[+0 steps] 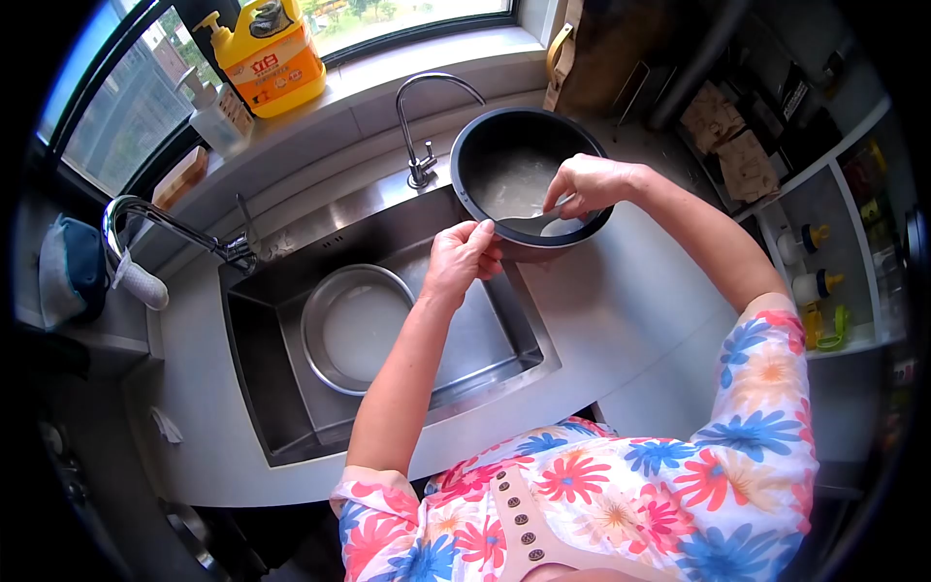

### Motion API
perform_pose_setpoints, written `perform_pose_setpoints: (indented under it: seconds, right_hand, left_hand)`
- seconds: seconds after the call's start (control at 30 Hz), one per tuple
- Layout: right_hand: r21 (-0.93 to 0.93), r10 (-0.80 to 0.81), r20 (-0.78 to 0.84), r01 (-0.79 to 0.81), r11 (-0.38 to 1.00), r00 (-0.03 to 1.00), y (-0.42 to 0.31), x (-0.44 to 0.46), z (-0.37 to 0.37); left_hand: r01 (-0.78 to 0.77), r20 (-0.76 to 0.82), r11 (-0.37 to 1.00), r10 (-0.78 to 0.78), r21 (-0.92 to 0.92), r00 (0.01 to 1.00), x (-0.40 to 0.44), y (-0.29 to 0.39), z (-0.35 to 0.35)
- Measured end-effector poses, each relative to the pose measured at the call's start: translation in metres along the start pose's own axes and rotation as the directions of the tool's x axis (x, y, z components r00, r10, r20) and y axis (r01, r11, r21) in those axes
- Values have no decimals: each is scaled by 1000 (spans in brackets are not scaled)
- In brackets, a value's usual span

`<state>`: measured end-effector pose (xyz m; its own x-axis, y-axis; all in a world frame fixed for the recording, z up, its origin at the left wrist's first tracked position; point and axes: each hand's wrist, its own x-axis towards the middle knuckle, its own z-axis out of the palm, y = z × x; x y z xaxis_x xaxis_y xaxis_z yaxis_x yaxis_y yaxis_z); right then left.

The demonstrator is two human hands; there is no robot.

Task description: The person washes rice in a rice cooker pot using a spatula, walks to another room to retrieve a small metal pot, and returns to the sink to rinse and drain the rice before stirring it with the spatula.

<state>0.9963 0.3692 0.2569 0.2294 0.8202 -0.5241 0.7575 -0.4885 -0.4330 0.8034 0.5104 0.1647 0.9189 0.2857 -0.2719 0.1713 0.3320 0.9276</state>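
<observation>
A dark round pot [469,145] with whitish, cloudy contents is tilted over the right edge of the sink. My left hand [460,260] grips its near rim, thumb on top and fingers below. Inside the pot, my right hand [585,184] is closed on the handle of a grey spoon or scoop [525,224], whose broad end lies near the rim beside my left thumb. In the sink [281,378] stands a round metal basin [308,341] holding cloudy, whitish liquid.
A slim curved faucet [400,112] rises behind the sink, and a larger faucet [184,231] stands at its left corner. Yellow jug [276,68] and pump bottle [218,121] sit on the window ledge. Open shelves [853,233] hold bottles at the right.
</observation>
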Motion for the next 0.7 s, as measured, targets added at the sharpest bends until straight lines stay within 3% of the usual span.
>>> perform_pose_setpoints:
  seconds: [0.03,0.1,0.2,0.3,0.4,0.5,0.57,0.63,0.7]
  right_hand:
    - [-24,52,26,-51,998,998,0,1,2]
    - [-273,57,-49,-68,960,997,4,7,6]
    - [-420,38,-231,-135,898,972,6,8,7]
    - [-428,147,-320,-281,859,936,14,18,1]
    - [-461,131,-406,-327,825,904,24,19,-7]
    - [-374,92,-509,-316,872,856,26,14,-15]
    - [-444,98,-506,-356,823,857,32,22,-8]
    - [-443,174,-372,-339,830,912,27,20,-6]
    - [-465,134,-263,-247,850,955,21,14,-4]
  left_hand:
    - [-1,-1,1000,1,2,1000,0,0,0]
    - [-4,-3,1000,4,9,1000,0,0,0]
    - [-8,4,1000,8,-1,1000,-1,-1,0]
    - [-9,1,1000,9,4,1000,-1,0,0]
    - [-7,-8,1000,7,28,1000,-1,2,1]
    - [-15,7,1000,15,26,1000,0,0,-1]
    - [-8,-2,1000,8,25,1000,-1,1,1]
    - [-7,0,1000,7,27,1000,-1,2,1]
    - [-9,13,1000,9,26,1000,-1,1,-1]
